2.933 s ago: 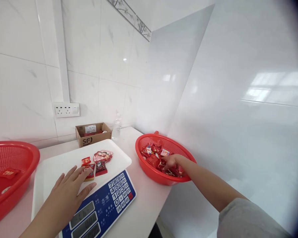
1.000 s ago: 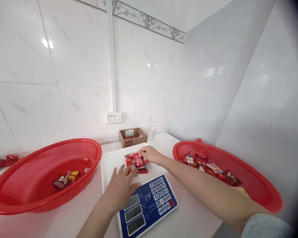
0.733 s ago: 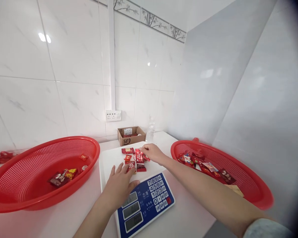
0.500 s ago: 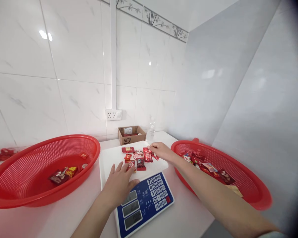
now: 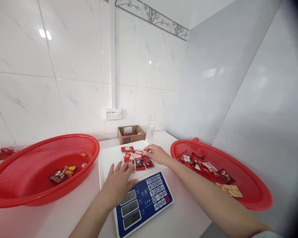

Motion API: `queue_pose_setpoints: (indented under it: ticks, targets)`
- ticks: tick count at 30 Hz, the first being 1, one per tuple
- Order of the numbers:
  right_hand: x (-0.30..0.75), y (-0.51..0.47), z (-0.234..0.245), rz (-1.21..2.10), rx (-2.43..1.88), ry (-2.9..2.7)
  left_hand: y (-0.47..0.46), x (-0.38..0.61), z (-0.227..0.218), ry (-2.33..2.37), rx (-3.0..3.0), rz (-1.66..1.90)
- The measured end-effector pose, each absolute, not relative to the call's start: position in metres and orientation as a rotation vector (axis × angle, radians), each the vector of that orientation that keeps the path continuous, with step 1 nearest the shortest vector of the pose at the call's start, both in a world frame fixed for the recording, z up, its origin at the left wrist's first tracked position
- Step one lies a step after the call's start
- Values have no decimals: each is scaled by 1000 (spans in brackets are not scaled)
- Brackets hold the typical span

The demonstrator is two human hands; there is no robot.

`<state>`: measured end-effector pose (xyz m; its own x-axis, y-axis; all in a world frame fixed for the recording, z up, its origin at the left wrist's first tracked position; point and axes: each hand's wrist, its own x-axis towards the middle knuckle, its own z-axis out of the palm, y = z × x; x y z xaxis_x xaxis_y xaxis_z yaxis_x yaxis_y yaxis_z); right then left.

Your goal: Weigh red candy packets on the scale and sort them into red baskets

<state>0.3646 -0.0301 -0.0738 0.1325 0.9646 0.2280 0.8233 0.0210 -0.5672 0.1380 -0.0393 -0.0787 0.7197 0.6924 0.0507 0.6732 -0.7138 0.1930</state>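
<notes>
A white-and-blue digital scale (image 5: 145, 201) stands on the table, with several small snack packets on its white pan (image 5: 109, 155). My left hand (image 5: 118, 185) lies over the scale's left side, fingers spread. Its fingertips touch a red packet (image 5: 129, 163) and partly hide the display. My right hand (image 5: 159, 154) is closed in a pinch at the right edge of a pink-and-white packet (image 5: 137, 154). Close by lie a dark brown-red packet (image 5: 140, 164), a red packet (image 5: 148, 161), a small orange-red packet (image 5: 127, 156) and a flat dark-red packet (image 5: 127, 149).
A red perforated basket (image 5: 20, 158) with a few packets stands left. Another red basket (image 5: 258, 191) at right holds several packets. Behind the scale are an open cardboard box (image 5: 131, 138) and a clear plastic bottle (image 5: 151, 129). A socket (image 5: 113, 114) is on the tiled wall.
My right hand has moved slightly left, from a red packet to the pink-and-white one. That red packet now lies lower on the pan. My left hand has barely moved.
</notes>
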Motion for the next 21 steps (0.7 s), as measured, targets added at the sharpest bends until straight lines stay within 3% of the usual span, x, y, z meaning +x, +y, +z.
queue_pose_setpoints:
  ticks: [9,21]
  targets:
    - [330,-19,-68,411,-1610,-1822,-39,139,-79,1093,2747,203]
    - [315,14,-76,330,-1710,-2129,-39,139,-77,1103,2729,190]
